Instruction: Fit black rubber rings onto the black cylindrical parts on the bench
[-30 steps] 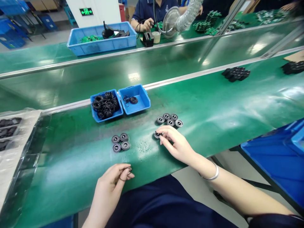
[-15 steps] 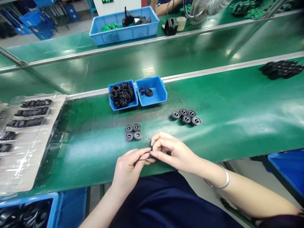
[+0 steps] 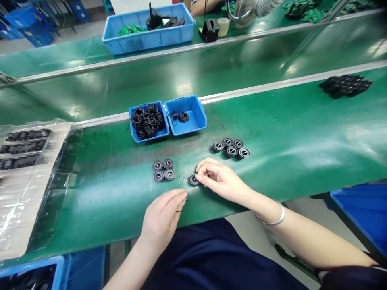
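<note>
My left hand (image 3: 163,213) is closed above the front of the green bench, pinching a thin black rubber ring (image 3: 186,199) whose ends stick out past the fingers. My right hand (image 3: 222,179) has thumb and fingers on a round black cap-like part (image 3: 194,180) that rests on the bench; the fingers partly cover it. To the left stands a small cluster of similar round black parts (image 3: 163,170). Behind my right hand sits another group of round parts (image 3: 231,148), with pale slots in their tops.
One blue bin (image 3: 133,131) holds a heap of black rings; the blue bin beside it (image 3: 198,121) has a few. A plastic-covered tray (image 3: 39,201) of black parts lies left. Black pieces (image 3: 346,85) are piled far right. Dark crumbs dot the bench. Behind is a large blue crate (image 3: 148,42).
My hands have come apart. The right has moved up to a round black part on the bench, while the left keeps the thin ring. The whole view has shifted slightly.
</note>
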`<action>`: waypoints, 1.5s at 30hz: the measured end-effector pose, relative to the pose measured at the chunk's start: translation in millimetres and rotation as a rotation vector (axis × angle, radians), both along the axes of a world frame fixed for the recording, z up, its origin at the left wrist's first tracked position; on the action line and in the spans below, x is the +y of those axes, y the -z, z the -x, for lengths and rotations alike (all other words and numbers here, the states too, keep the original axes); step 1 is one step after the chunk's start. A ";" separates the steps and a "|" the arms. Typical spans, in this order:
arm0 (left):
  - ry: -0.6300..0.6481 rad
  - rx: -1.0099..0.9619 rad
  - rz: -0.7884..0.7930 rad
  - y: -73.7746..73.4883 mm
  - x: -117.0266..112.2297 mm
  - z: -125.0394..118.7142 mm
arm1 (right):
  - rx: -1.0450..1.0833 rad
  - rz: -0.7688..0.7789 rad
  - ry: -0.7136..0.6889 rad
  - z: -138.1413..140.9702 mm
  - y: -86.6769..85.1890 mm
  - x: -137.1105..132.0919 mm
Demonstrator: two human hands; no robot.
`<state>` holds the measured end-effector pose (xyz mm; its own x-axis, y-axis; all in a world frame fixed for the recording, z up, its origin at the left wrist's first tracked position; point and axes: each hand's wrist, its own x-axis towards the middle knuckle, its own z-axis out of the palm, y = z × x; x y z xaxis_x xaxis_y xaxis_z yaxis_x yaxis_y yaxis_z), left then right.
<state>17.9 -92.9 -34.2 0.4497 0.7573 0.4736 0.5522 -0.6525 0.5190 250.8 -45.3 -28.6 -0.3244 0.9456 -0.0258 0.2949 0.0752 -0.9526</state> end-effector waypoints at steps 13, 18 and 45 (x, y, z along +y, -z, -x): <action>0.234 0.288 -0.189 8.5 7.0 -11.3 | 0.144 0.233 0.002 1.4 -0.5 0.4; 0.254 0.301 -0.187 8.2 7.4 -5.5 | 0.256 0.324 -0.011 2.0 3.3 -1.2; 0.296 0.368 -0.206 7.0 -6.7 8.8 | 0.393 0.734 -0.023 17.7 -3.7 -2.3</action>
